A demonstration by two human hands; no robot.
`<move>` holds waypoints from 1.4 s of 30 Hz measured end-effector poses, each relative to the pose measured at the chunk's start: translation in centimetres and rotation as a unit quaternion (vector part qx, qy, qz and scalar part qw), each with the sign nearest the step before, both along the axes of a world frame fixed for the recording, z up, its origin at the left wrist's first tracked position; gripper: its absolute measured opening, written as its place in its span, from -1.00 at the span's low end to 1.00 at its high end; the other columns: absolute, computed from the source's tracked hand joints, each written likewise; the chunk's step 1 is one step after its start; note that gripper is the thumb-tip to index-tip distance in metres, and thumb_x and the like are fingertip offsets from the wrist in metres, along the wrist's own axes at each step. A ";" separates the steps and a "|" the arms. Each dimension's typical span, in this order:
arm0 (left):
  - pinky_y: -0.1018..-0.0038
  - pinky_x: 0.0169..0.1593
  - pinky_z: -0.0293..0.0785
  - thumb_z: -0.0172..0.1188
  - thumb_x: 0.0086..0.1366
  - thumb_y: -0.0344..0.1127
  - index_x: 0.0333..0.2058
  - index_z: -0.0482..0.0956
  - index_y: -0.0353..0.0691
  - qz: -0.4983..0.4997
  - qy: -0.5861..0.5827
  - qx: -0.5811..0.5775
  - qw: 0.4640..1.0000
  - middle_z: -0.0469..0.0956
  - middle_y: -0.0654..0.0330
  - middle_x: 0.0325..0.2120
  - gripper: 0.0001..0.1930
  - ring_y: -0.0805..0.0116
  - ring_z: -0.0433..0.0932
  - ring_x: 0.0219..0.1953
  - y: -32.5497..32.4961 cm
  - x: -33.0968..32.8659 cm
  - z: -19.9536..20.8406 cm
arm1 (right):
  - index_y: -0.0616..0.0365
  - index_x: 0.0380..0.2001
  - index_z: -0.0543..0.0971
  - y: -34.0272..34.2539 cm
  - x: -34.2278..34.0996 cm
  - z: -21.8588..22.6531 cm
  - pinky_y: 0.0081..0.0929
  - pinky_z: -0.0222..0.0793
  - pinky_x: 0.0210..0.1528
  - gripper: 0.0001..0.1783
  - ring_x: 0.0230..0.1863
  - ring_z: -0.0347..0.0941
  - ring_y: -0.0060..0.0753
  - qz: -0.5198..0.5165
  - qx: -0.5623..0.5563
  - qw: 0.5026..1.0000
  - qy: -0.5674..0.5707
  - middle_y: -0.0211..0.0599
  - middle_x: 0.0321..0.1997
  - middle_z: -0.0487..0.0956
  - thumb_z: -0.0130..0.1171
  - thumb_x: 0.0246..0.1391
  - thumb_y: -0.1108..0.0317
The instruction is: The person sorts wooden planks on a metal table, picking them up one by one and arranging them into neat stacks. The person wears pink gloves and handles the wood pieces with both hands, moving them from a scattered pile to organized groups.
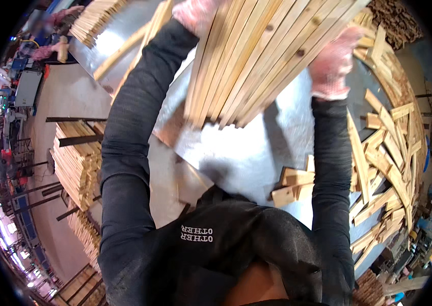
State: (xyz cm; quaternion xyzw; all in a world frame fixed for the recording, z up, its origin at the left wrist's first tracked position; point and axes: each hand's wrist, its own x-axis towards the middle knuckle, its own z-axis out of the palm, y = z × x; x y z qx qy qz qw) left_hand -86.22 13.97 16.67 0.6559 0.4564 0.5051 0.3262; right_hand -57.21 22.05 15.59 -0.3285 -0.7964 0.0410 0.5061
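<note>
A bundle of long, pale wooden strips (257, 56) is clasped between my two gloved hands, tilted above a shiny metal tabletop (226, 158). My left hand (195, 14), in a pinkish glove, grips the bundle's left side near the upper edge of the view, where part of the hand is cut off. Against its right side presses my right hand (331, 64), gloved alike and slightly blurred, its fingertips partly hidden. The strips lie side by side, and their near ends are almost level.
Loose wooden offcuts (389, 153) lie heaped along the right. Short blocks (295, 184) rest beside my right forearm. Stacked strips (76, 163) sit on a rack with dark bars at the left. Another strip stack (96, 20) is at far left, near a co-worker's gloved hand (45, 51).
</note>
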 end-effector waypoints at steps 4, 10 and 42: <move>0.45 0.00 0.49 0.37 0.16 -0.26 0.08 0.30 -0.25 0.087 -0.002 0.022 0.996 0.53 0.13 -0.06 -0.42 0.32 0.53 -0.06 -2.6 0.4 11.1 | 0.35 -0.10 0.45 0.9 -2.6 9.3 -0.35 0.45 -0.04 -0.63 -0.28 0.56 -0.17 0.004 -0.091 0.996 0.000 -0.22 -0.12 0.55 0.16 0.17 0.26; 0.38 0.18 0.37 0.35 0.16 -0.31 0.31 -0.01 -0.21 0.057 -0.118 -0.129 0.983 0.40 0.08 0.12 -0.15 0.27 0.43 0.11 -6.6 1.4 -6.1 | 0.20 0.13 0.36 -5.9 -1.8 1.0 -0.38 0.41 0.12 -0.43 0.07 0.43 -0.36 0.317 -0.717 0.529 0.325 -0.25 0.12 0.46 0.24 0.15 0.15; 0.35 0.05 0.49 0.22 0.30 -0.26 0.21 0.25 -0.33 0.030 -0.323 -0.413 0.851 0.44 -0.05 0.07 -0.42 0.13 0.51 0.03 -13.7 29.1 -17.0 | 0.07 0.14 0.43 -10.2 26.4 -7.9 -0.21 0.17 0.29 -0.27 0.29 0.28 0.05 -0.103 -0.683 0.717 -0.096 0.02 0.07 0.55 0.26 -0.06 -0.09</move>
